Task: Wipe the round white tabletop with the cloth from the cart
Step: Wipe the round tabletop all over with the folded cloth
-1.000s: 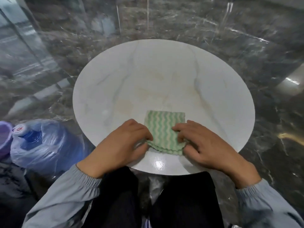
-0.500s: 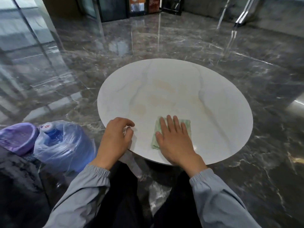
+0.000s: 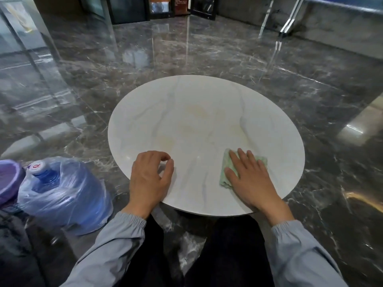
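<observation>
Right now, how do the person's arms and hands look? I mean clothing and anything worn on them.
Both arms are covered by long light grey-blue sleeves, the left sleeve and the right sleeve, each ending in a gathered elastic cuff at the wrist. The left hand and the right hand are bare: no gloves, and no ring or watch is visible.

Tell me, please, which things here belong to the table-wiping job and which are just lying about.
Job: green cloth; round white tabletop; right hand, pressing flat on the cloth; left hand, at the tabletop's near edge.
Lying about: bagged water jug; purple basin, both at the left.
</observation>
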The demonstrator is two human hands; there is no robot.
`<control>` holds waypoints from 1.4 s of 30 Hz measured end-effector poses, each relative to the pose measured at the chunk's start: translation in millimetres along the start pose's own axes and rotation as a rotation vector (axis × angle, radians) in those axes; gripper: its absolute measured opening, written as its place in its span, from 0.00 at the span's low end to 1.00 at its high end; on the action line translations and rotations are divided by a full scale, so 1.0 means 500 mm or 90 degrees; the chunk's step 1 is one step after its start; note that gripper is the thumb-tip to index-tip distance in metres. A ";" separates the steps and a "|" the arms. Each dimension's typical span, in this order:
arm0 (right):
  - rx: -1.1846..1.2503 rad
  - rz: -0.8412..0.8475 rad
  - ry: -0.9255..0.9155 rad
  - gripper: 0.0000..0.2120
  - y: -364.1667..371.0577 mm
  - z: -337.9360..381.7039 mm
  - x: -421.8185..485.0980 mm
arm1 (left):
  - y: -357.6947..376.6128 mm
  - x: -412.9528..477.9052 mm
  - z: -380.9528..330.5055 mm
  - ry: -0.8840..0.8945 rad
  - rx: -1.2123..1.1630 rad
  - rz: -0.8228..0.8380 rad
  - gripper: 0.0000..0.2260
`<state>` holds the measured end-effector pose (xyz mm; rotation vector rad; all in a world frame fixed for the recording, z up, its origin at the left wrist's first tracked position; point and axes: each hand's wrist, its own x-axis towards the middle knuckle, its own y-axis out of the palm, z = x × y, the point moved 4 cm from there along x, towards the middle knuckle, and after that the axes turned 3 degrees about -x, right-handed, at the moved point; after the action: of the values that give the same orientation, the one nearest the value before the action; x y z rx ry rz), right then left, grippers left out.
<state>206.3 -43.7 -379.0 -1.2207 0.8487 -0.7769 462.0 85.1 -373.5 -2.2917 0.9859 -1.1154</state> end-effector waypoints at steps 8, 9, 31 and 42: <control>-0.014 0.013 -0.192 0.31 0.029 0.225 -0.020 | 0.008 -0.007 0.006 -0.002 0.046 0.005 0.10; -0.011 0.016 -0.219 0.31 0.034 0.246 -0.035 | 0.007 -0.008 0.009 -0.002 0.033 0.000 0.11; -0.011 -0.011 -0.183 0.32 0.017 0.118 -0.066 | 0.007 -0.006 -0.004 0.013 0.047 0.033 0.12; -0.043 0.015 0.026 0.30 -0.006 -0.026 0.001 | 0.029 -0.007 -0.030 0.016 0.029 0.029 0.13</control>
<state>195.0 -50.5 -377.8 -1.2554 0.9277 -0.7626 442.4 77.5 -375.2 -2.2135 1.0070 -1.1387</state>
